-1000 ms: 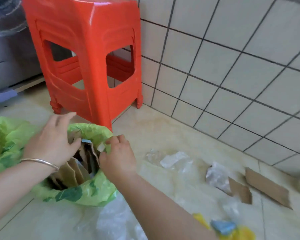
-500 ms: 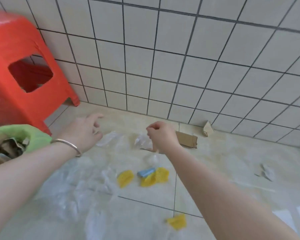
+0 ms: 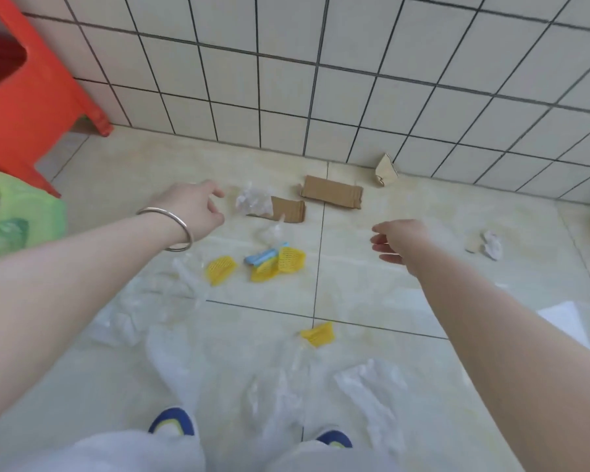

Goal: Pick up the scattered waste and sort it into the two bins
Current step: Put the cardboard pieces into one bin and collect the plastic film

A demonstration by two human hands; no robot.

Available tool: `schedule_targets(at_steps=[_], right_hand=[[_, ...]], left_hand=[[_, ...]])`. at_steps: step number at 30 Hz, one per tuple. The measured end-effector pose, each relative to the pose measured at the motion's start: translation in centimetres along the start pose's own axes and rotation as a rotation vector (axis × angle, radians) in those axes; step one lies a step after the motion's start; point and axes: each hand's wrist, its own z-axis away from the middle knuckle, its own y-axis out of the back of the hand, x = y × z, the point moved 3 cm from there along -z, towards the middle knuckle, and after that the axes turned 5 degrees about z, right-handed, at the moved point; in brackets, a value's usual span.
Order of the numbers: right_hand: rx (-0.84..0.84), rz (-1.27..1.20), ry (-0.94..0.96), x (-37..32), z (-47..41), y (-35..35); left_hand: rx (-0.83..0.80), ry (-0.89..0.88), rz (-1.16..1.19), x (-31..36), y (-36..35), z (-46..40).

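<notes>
Waste lies scattered across our tiled floor (image 3: 372, 277): cardboard strip (image 3: 331, 192) near the wall, yellow mesh pieces (image 3: 291, 259) mid-floor. Green-lined bin (image 3: 24, 216) sits at the floor's left edge. Our left hand (image 3: 195, 207) and right hand (image 3: 401, 238) hover released, empty.

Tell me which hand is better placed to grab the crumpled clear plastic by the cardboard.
Left. The left hand is open right beside the crumpled clear plastic; the right hand hovers farther off.
</notes>
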Motion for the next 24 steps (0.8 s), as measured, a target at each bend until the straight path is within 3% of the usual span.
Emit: schedule_targets(at_steps=[10, 18, 24], right_hand=[[0.011, 0.210, 0.031, 0.9, -5.4, -8.7], [0.070, 0.331, -0.002, 2.7, -16.2, -11.6], [0.087, 0.372, -0.008, 0.6, -23.1, -14.7]], left_hand=[[-0.146, 0.051, 0.127, -5.0, -6.4, -5.1], [-0.383, 0.063, -0.060, -7.2, -18.3, -13.7], [-0.374, -0.021, -0.130, -7.4, -23.5, -17.2]])
